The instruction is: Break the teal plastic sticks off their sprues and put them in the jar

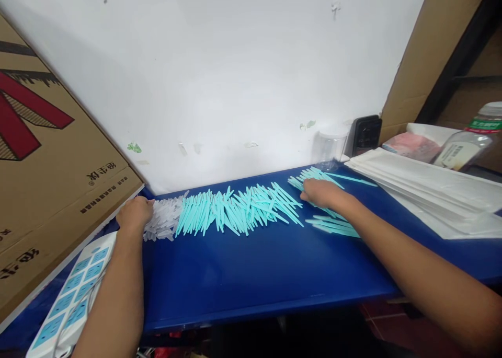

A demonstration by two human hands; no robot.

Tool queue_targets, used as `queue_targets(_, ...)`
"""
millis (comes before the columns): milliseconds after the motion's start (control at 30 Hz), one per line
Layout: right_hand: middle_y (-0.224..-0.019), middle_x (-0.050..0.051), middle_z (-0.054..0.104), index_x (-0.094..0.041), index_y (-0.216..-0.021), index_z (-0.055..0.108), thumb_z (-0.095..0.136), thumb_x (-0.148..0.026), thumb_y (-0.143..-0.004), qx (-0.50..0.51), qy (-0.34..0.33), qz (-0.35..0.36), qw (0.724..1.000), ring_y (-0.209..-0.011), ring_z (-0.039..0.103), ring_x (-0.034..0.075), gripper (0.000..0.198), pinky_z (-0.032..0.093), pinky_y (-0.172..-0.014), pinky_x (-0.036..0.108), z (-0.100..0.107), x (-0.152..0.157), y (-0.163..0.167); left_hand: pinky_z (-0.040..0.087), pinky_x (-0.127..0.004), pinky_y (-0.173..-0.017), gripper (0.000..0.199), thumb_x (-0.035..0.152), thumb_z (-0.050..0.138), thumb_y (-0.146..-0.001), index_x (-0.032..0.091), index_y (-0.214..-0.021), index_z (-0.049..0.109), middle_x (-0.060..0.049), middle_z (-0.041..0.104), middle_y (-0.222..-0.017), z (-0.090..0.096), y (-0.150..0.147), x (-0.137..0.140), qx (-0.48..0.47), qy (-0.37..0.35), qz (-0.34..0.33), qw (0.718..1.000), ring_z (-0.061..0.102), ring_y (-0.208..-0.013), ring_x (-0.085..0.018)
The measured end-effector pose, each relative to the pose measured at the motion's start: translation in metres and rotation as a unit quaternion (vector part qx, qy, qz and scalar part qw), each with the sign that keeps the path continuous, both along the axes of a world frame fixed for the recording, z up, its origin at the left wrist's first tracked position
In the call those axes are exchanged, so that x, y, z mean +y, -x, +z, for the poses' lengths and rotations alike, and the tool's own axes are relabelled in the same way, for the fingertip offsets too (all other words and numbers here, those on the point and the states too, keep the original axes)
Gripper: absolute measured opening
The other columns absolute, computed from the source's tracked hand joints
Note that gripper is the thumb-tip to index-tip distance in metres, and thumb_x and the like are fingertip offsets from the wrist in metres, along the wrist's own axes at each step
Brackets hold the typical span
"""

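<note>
Beyond the right hand stands a clear jar (black device beside it).

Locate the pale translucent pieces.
Head view, left part of the blue table: the pale translucent pieces lie between the left hand and the turquoise sticks.

Sticks lie on the table, left of sheets.

Backed by a white wall, marked with small patches; furnished with a blue table set against it; bordered at right by cardboard and a dark frame; floored in reddish tile, dimly lit.
</note>
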State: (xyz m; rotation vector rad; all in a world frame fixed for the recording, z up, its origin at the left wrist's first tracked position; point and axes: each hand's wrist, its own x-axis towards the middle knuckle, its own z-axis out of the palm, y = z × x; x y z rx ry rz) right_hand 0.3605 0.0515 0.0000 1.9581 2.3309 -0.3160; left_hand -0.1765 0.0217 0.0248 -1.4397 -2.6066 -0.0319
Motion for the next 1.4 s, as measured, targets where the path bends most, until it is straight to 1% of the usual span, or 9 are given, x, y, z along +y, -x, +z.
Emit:
queue_targets(267, -0.107, 0.025, 0.072, -0.002, -0.133, 0.049, 0.04, -0.03, -0.105, 0.021, -0.036, -0.016, 0.999, -0.093, 0.069, 0.035, 0.04, 0.042, -0.071, 0.036, 0.004, 0.0, -0.006, 0.049, -0.043, -0.084, 0.051, 0.05, 0.047, -0.097, 0.012, -0.117, 0.074, -0.025, 0.069, -0.126, 0.001, 0.0, 0.001, -0.015, 0.006, 0.011, 1.0, 0.064, -0.114, -0.04)
queue_targets(533, -0.088, 0.016, 0.068, -0.011, -0.122, 0.046, 0.029, -0.037, -0.109, 0.073, -0.118, 0.057, 0.989, -0.075, 0.062, 0.028, 0.033, 0.036, -0.064, 0.034, 0.009, -0.005, 0.0, 0.048, -0.041, -0.074, 0.046, 0.056, 0.06, -0.088, 0.015, -0.1, 0.078, -0.02, 0.073, -0.106, 0.005, -0.009, -0.004, -0.017, -0.012, -0.014, 1.0, 0.066, -0.097, -0.039)
queue_targets(700, -0.078, 0.005, 0.059, -0.02, -0.104, 0.049, 0.028, -0.042, -0.111, 0.276, -0.099, 0.167, 0.942, -0.066, 0.052, 0.02, 0.031, 0.037, -0.063, 0.032, 0.012, -0.015, 0.012, 0.045, -0.037, -0.077, 0.048, 0.056, 0.046, -0.099, 0.019, -0.111, 0.074, -0.015, 0.074, -0.105, 0.004, -0.054, 0.003, 0.007, -0.093, -0.097, 0.991, 0.065, -0.099, -0.034)
queue_targets(800, -0.077, 0.001, 0.055, -0.022, -0.096, 0.049, 0.032, -0.046, -0.11, 0.347, -0.062, 0.214, 0.911, -0.064, 0.048, 0.017, 0.033, 0.037, -0.062, 0.03, 0.011, -0.022, 0.02, 0.041, -0.031, -0.072, 0.045, 0.052, 0.043, -0.103, 0.018, -0.103, 0.072, -0.008, 0.072, -0.085, -0.005, -0.115, -0.002, -0.085, -0.214, -0.308, 0.923, 0.063, -0.079, -0.024)
queue_targets(900, -0.078, 0.001, 0.058, -0.021, -0.092, 0.052, 0.036, -0.047, -0.11, 0.377, -0.015, 0.253, 0.891, -0.064, 0.051, 0.016, 0.035, 0.04, -0.064, 0.029, 0.011, -0.032, 0.03, 0.036, -0.028, -0.063, 0.044, 0.051, 0.04, -0.107, 0.018, -0.101, 0.069, 0.001, 0.058, -0.069, -0.018, -0.178, -0.019, -0.221, -0.213, -0.433, 0.848, 0.052, -0.062, -0.016)
queue_targets(1000, -0.077, 0.0, 0.06, -0.02, -0.091, 0.055, 0.038, -0.043, -0.11, 0.392, 0.033, 0.295, 0.871, -0.063, 0.052, 0.014, 0.035, 0.041, -0.064, 0.028, 0.013, -0.043, 0.042, 0.032, -0.027, -0.059, 0.039, 0.049, 0.041, -0.108, 0.019, -0.099, 0.064, 0.005, 0.046, -0.064, -0.029, -0.216, -0.036, -0.305, -0.168, -0.492, 0.798, 0.044, -0.056, -0.013)
queue_targets(1100, -0.077, 0.0, 0.062, -0.019, -0.092, 0.059, 0.041, -0.039, -0.11, 0.397, 0.054, 0.316, 0.86, -0.064, 0.053, 0.013, 0.032, 0.041, -0.064, 0.027, 0.013, -0.051, 0.051, 0.029, -0.027, -0.057, 0.044, 0.048, 0.04, -0.109, 0.018, -0.081, 0.056, 0.005, 0.042, -0.063, -0.035, -0.229, -0.045, -0.35, -0.146, -0.523, 0.763, 0.04, -0.055, -0.011)
queue_targets(1267, -0.076, -0.001, 0.064, -0.019, -0.084, 0.06, 0.045, -0.039, -0.109, 0.402, 0.06, 0.307, 0.861, -0.065, 0.056, 0.013, 0.035, 0.042, -0.065, 0.026, 0.011, -0.058, 0.057, 0.025, -0.027, -0.054, 0.048, 0.049, 0.041, -0.108, 0.019, -0.07, 0.042, 0.005, 0.034, -0.061, -0.039, -0.229, -0.047, -0.41, -0.15, -0.521, 0.734, 0.032, -0.053, -0.01)
queue_targets(1400, -0.073, -0.001, 0.064, -0.019, -0.079, 0.059, 0.05, -0.039, -0.108, 0.416, 0.059, 0.294, 0.859, -0.063, 0.054, 0.013, 0.036, 0.04, -0.063, 0.026, 0.013, -0.061, 0.058, 0.025, -0.027, -0.053, 0.05, 0.05, 0.042, -0.108, 0.018, -0.069, 0.045, 0.004, 0.037, -0.062, -0.038, -0.232, -0.049, -0.449, -0.137, -0.512, 0.719, 0.032, -0.053, -0.009)
